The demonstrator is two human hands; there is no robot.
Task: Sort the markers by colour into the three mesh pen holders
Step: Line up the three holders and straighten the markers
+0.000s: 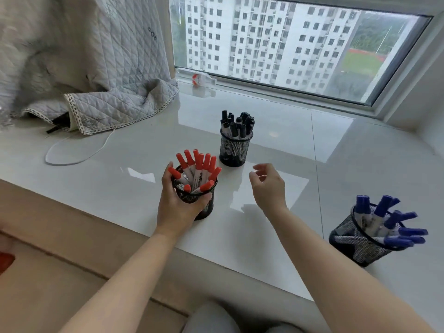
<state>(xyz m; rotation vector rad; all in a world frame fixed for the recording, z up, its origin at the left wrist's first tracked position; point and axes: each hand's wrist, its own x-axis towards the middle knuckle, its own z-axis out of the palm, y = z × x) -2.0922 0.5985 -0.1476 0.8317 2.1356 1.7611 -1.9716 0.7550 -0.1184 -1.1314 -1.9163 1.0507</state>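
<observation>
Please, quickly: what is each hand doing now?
Left hand: grips the holder of red markers.
Right hand: open, loosely curled, holding nothing.

Soft daylight from the window glares off the glossy bench; wide-angle distortion bends the edges, slightly blurred.

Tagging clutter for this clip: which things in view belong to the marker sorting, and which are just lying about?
Part of the job:
- holder of red markers, gripped by the left hand
- holder of black markers
- holder of blue markers
- right hand, hovering and holding nothing

Lying about:
- quilted grey cloth
- white cable
- plastic bottle by the window
</observation>
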